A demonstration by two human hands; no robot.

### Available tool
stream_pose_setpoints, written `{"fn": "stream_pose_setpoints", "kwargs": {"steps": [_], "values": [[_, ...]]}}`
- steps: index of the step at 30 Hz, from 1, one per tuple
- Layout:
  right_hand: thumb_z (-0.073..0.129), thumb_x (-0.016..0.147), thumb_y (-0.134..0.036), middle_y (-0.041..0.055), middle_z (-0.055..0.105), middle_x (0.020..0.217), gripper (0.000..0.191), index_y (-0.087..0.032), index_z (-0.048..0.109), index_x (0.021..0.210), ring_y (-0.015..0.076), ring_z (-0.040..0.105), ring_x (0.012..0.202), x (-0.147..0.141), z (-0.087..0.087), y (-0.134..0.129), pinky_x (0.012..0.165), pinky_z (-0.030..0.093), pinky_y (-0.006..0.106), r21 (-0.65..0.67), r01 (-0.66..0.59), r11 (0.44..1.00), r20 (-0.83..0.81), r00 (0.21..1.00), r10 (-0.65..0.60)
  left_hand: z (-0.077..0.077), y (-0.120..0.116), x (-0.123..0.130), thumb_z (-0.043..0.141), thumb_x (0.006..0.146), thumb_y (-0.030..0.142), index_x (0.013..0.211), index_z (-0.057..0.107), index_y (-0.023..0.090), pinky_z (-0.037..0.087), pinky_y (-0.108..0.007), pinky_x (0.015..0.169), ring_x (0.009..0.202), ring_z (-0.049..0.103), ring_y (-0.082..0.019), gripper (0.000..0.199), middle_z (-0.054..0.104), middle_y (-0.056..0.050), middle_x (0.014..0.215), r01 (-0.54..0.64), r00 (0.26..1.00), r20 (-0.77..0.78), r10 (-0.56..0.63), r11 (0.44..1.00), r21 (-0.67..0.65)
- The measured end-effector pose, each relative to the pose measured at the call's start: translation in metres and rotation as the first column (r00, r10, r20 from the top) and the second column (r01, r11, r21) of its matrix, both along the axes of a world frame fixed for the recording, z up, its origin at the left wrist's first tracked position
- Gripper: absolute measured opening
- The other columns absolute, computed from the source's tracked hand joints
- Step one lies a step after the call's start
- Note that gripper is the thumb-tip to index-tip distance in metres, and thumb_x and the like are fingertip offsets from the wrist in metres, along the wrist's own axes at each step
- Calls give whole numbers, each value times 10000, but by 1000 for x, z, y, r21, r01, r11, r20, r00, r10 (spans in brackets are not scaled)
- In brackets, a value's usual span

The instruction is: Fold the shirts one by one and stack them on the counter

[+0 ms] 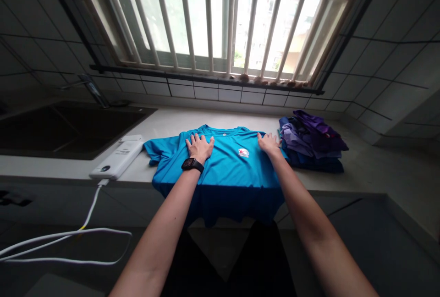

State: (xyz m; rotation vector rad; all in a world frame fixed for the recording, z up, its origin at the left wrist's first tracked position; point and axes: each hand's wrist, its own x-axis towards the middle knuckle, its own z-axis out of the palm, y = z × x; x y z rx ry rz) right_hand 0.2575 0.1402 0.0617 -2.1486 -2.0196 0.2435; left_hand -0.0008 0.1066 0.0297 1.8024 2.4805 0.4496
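**A:** Where's the garment sitting?

**B:** A blue T-shirt lies spread on the pale countertop, collar away from the person, its hem hanging over the front edge.

**A:** And the hands?

**B:** Well apart, both open, neither clamped on anything. The left hand, a black smartwatch on its wrist, presses flat on the shirt's middle with fingers spread. The right hand rests on the shirt's far side, just beside a stack of purple clothes.

**A:** How will that shirt handle?

**B:** Light and soft, probably a thin, slick knit, so it should slide and drape easily, and the overhanging hem could drag it off the edge. The best hold looks like the shoulder seams or the hem, pinched between the fingers.

**A:** What's on the other side?

**B:** A white power bank lies just left of the shirt, its white cable dropping over the counter's front edge, with a dark sink beyond it
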Motion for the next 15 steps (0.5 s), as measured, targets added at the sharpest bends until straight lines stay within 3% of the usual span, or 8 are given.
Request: {"fn": "stream_pose_setpoints", "kwargs": {"steps": [3, 6, 8, 10, 12, 15], "values": [[150, 1114, -418, 189, 238, 1750, 638, -161, 346, 1664, 350, 180, 1620, -21, 0, -11, 1267, 160, 653, 2, -88, 996, -21, 996, 88, -2, 2, -1, 248, 1044, 501, 1503, 552, 48, 218, -616, 1283, 1578, 314, -394, 713, 379, -241, 1676, 0, 1000, 1, 0, 1000, 2], [220, 1106, -448, 83, 136, 1788, 594, -313, 314, 1678, 385, 117, 1635, -38, -7, -20, 1229, 168, 738, -159, -257, 953, -44, 966, 254, -3, 2, -1, 248, 1042, 499, 1513, 542, 53, 221, -619, 1280, 1577, 315, -395, 712, 380, -240, 1676, 3, 1000, -11, -3, 1000, 4], [241, 1103, -436, 50, 74, 1793, 598, -327, 266, 1690, 385, 60, 1642, -42, -12, -19, 1225, 120, 769, -200, -266, 943, -28, 964, 266, -3, 1, -1, 246, 1041, 493, 1519, 536, 52, 224, -615, 1279, 1578, 315, -392, 711, 380, -240, 1676, 1, 1000, -17, -1, 1000, 6], [225, 1107, -430, 48, 86, 1789, 604, -285, 272, 1692, 367, 45, 1645, -41, -13, -14, 1243, 80, 752, -155, -236, 959, -36, 972, 233, -3, 0, -1, 247, 1043, 483, 1514, 538, 41, 225, -608, 1281, 1579, 313, -390, 709, 383, -242, 1674, 1, 1000, -13, -1, 1000, 8], [209, 1113, -416, 59, 191, 1772, 599, -245, 327, 1675, 332, 134, 1640, -35, -9, -12, 1277, 133, 676, -98, -215, 972, -100, 974, 205, -2, -1, -1, 248, 1045, 475, 1510, 539, 30, 223, -606, 1283, 1580, 310, -388, 707, 383, -244, 1674, 7, 1000, -4, -7, 1000, 11], [284, 1097, -310, 100, 479, 1650, 548, -209, 465, 1604, 251, 436, 1528, -11, 0, -24, 1246, 345, 437, 48, -166, 985, -169, 971, 171, 0, -1, -1, 248, 1046, 473, 1505, 542, 23, 217, -606, 1285, 1581, 307, -389, 707, 381, -246, 1674, 13, 1000, 13, -13, 1000, 11]]}}
